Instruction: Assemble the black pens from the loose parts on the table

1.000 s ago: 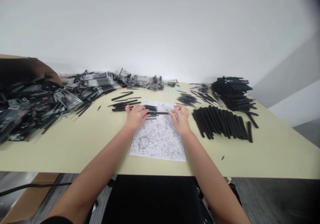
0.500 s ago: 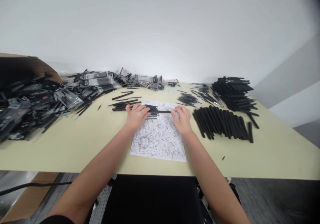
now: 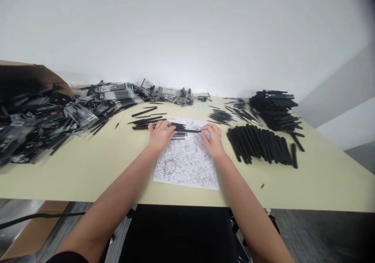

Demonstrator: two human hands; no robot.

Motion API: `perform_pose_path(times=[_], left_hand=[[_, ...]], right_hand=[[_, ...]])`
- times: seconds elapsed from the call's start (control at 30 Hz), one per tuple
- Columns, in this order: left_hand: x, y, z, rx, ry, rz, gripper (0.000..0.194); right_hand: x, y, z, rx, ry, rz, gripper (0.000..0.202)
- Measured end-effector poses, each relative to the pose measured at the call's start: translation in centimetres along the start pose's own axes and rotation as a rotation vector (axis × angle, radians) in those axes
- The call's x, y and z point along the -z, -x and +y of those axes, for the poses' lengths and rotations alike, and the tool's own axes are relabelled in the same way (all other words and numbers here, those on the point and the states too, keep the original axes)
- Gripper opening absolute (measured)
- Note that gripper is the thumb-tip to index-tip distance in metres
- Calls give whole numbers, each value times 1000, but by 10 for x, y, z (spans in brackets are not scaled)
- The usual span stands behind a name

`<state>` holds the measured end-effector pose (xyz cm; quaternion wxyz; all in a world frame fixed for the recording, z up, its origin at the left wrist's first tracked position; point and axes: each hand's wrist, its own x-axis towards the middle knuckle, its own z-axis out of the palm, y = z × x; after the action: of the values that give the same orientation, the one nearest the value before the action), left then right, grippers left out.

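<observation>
Scribbles (image 3: pixel 170 167) on the paper (image 3: pixel 202 173) are illegibly small; by its far left corner, the left hand (image 3: pixel 159 136) partly hides black rods (image 3: pixel 141 127).

A black sleeve (image 3: pixel 67 257) rings the left arm (image 3: pixel 114 194), bare from there to the hand (image 3: pixel 159 138).

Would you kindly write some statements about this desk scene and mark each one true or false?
1. A slim black stick spans from the left hand to the right hand. True.
2. The sheet of paper is blank. False: the paper is covered in dark scribbles.
3. A row of thick black pens lies to the right of the paper. True.
4. The cardboard box stands at the right end of the table. False: the box is at the left end of the table.
5. Plastic packets are heaped along the back left. True.
</observation>
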<state>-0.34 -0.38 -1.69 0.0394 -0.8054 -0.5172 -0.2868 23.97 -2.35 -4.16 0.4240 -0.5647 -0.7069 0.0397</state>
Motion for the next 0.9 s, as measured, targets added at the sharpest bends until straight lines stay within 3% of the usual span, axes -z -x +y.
perform_pose_path(times=[0.4,0.9], left_hand=[[1,0,1,-8,11,-2,17],[1,-2,2,24,-3,-128,16]], right_hand=[[-5,2,5,-150,71,33,35],[-2,0,3,-8,26,29,12]])
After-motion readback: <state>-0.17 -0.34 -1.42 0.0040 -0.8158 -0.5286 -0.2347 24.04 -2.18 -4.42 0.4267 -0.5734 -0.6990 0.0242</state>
